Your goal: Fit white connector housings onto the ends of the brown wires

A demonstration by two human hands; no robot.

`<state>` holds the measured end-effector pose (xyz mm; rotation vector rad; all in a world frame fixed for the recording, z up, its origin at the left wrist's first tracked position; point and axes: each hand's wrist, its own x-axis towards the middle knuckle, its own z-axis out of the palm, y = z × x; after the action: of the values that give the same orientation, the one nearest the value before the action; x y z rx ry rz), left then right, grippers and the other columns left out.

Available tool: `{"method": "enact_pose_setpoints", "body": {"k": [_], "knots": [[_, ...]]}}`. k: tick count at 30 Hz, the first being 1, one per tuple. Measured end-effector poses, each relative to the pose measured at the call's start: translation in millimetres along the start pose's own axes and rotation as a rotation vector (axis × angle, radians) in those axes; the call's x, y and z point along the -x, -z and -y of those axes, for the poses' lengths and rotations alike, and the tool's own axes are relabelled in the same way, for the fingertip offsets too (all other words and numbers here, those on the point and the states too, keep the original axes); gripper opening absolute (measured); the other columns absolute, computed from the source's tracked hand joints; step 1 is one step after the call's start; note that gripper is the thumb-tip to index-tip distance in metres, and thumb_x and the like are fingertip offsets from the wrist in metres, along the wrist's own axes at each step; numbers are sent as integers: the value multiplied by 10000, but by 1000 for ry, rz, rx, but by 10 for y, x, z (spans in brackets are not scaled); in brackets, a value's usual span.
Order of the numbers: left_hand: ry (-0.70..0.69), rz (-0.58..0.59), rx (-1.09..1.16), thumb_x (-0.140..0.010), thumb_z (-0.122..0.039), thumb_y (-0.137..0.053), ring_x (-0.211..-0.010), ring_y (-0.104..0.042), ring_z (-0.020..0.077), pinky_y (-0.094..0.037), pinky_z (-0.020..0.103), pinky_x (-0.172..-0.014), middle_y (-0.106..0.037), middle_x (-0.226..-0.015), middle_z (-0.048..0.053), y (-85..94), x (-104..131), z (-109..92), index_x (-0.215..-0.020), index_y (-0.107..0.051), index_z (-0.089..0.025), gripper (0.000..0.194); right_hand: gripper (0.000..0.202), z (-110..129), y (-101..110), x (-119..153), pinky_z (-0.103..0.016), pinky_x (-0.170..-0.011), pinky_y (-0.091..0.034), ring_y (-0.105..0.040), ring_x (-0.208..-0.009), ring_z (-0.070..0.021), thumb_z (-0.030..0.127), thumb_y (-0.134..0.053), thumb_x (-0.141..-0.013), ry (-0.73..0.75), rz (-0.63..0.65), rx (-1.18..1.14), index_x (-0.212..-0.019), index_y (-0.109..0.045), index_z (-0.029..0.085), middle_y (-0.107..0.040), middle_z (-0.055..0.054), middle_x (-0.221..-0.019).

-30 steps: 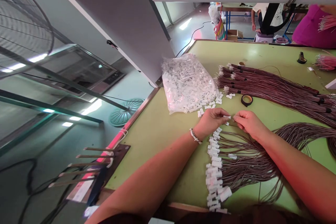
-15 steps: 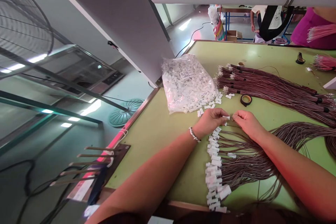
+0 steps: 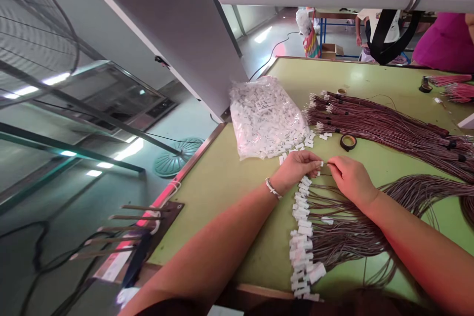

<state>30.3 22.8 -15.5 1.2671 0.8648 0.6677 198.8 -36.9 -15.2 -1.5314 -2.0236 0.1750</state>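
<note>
My left hand [image 3: 298, 170] pinches a small white connector [image 3: 321, 164] between thumb and fingers. Close on its right, my right hand [image 3: 350, 177] has its fingertips closed on a thin dark wire [image 3: 327, 164] that points at the connector. Whether the wire sits inside the connector is too small to tell. Below the hands runs a column of white connectors [image 3: 301, 242] with brown wires [image 3: 348, 242] leading off to the right. One loose connector [image 3: 327, 220] lies on those wires.
A clear plastic bag of white connectors [image 3: 264, 118] lies beyond my left hand, loose ones spilling beside it. Bundled dark red wires [image 3: 381, 121], a roll of black tape [image 3: 348, 142] and pink wires [image 3: 459, 91] lie farther back. A person in magenta [image 3: 442, 42] stands across the green table [image 3: 207, 197].
My right hand has turned slightly and its fingers have come nearer the connector. My left hand keeps its pinch. Across the table, the person's pink wire bundle has been lowered to the tabletop.
</note>
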Motion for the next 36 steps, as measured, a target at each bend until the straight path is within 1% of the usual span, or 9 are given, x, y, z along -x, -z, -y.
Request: {"method": "enact_pose_setpoints", "body": {"k": [3,6,9,14,24,28,32,34,36], "knots": [[15,9,35,-634,-349,-737,-492,-546,75,-460,199,-494,-629,-596,24,17,-12,-7,-746,-647,-88,299,233,9,16,8,-251,-600,-323,-499,-644,-149,217,-403,-894,129,17,233,-766,-593,174,-573,-47,-677],[22,33,36,-638,-350,-736,-500,-550,73,-460,194,-505,-638,-611,28,26,-11,-15,-747,-649,-89,296,278,32,33,1,-254,-566,-291,-478,-607,-141,197,-388,-896,151,45,332,-698,-583,172,-554,-43,-638],[25,53,25,-641,-343,-735,-507,-547,71,-463,197,-517,-635,-617,24,26,-2,-19,-764,-654,-89,294,253,30,32,-14,-254,-550,-282,-482,-589,-137,211,-398,-887,74,71,226,-726,-588,170,-580,-36,-644],[28,16,-24,-642,-312,-733,-500,-533,66,-457,198,-521,-615,-581,3,4,1,-16,-770,-658,-98,260,219,-25,-14,-35,-222,-547,-316,-480,-537,-114,248,-439,-857,-163,100,-157,-705,-585,187,-575,9,-580],[-16,7,-124,-665,-285,-700,-485,-504,63,-448,197,-505,-581,-549,-9,-56,-4,42,-750,-657,-100,208,201,-17,-78,-23,-229,-538,-299,-453,-527,-117,253,-442,-843,-165,108,-197,-715,-583,186,-554,3,-574],[-17,23,-191,-683,-299,-673,-487,-502,70,-452,205,-494,-578,-571,-5,-14,9,-4,-761,-636,-109,210,192,-35,-45,-48,-229,-546,-310,-460,-546,-116,269,-462,-837,-178,149,-237,-705,-571,183,-556,5,-589],[-26,21,-471,-729,-298,-604,-485,-491,83,-423,207,-464,-583,-591,6,117,31,-111,-799,-644,-121,195,228,-68,148,-139,-231,-599,-367,-510,-631,-122,348,-479,-836,-228,150,-373,-735,-588,175,-606,-10,-693],[-153,20,-674,-740,-260,-572,-595,-551,115,-476,248,-575,-626,-707,35,154,47,-162,-772,-656,-135,154,262,-47,352,-192,-238,-630,-388,-535,-694,-128,370,-447,-853,-262,79,-427,-796,-607,169,-631,-27,-781],[-343,6,-881,-760,-260,-551,-794,-587,172,-487,328,-771,-643,-871,73,123,74,-201,-759,-669,-147,164,289,13,626,-235,-239,-621,-397,-540,-703,-128,384,-427,-863,-272,32,-462,-840,-612,162,-635,-36,-805]]}}
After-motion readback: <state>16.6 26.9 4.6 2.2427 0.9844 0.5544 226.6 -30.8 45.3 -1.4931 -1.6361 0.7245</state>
